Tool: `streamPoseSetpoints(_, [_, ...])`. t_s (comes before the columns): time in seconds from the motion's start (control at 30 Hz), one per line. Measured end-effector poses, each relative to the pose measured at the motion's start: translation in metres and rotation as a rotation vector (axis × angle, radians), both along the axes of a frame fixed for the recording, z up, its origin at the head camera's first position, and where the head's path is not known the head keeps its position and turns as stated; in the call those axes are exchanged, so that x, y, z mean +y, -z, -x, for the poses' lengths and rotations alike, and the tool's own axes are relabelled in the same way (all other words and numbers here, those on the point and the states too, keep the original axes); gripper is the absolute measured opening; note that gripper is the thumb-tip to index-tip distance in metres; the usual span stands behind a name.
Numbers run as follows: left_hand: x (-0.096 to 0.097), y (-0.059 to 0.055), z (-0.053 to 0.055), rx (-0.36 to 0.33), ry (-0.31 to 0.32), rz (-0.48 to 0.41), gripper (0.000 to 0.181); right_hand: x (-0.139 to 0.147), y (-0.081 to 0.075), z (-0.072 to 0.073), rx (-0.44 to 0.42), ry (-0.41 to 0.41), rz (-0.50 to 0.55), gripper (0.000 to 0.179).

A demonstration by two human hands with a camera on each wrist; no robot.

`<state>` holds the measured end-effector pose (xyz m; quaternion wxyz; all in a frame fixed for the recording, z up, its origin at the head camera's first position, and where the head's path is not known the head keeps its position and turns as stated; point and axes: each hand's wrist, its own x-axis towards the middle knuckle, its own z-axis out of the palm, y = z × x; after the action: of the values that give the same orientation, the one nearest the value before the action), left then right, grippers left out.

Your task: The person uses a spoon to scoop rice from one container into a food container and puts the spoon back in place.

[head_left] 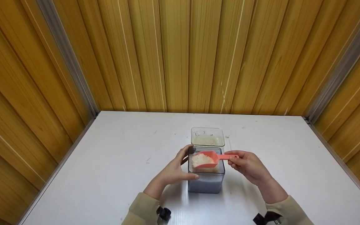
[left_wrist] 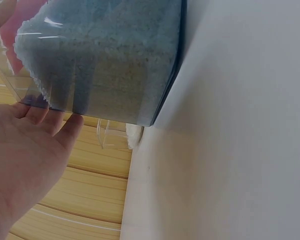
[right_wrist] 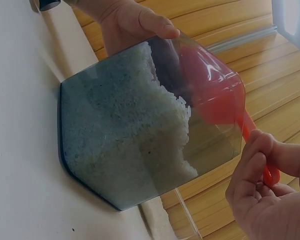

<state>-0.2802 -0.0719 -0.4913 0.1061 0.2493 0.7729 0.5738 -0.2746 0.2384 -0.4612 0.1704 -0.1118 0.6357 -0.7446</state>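
A clear, blue-tinted container (head_left: pixel 205 185) of white rice stands on the table. My left hand (head_left: pixel 173 171) grips it by its upper part, thumb along the near side and fingers at the far left. My right hand (head_left: pixel 249 166) pinches the handle of a coral-red scoop (head_left: pixel 222 157) from the right. A heap of rice (head_left: pixel 202 160) fills the scoop's bowl, which is level with the container's open top. Through the container's wall in the right wrist view, the scoop (right_wrist: pixel 215 102) shows above the sloping rice surface (right_wrist: pixel 162 107).
Right behind the container is a smaller clear box (head_left: pixel 207 145) with some pale grains in it. Under both lies a white table (head_left: pixel 130 162), closed in by yellow wood-look walls (head_left: pixel 173 56) at the back and sides.
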Motion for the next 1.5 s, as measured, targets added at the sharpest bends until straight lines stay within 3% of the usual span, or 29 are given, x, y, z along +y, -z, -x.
streamPoseSetpoints(0.23, [-0.001, 0.000, 0.000, 0.001, 0.022, -0.013, 0.109, 0.005, 0.000, 0.001, 0.013, -0.039, 0.079, 0.019])
streamPoseSetpoints(0.57, [0.000, 0.001, 0.000, -0.024, 0.009, -0.027, 0.109, 0.010, -0.011, -0.001, 0.030, 0.011, 0.065, 0.018])
streamPoseSetpoints(1.07, [0.000, 0.003, 0.002, 0.002, 0.021, -0.048, 0.107, 0.017, -0.024, -0.003, 0.029, 0.199, 0.108, 0.020])
streamPoseSetpoints(1.23, [0.000, 0.004, 0.002, 0.007, 0.024, -0.048, 0.107, 0.018, -0.026, 0.002, -0.003, 0.310, 0.111, 0.017])
streamPoseSetpoints(1.5, [0.000, 0.006, 0.002, 0.010, 0.019, -0.039, 0.108, 0.021, -0.020, 0.018, -0.018, 0.404, 0.157, 0.016])
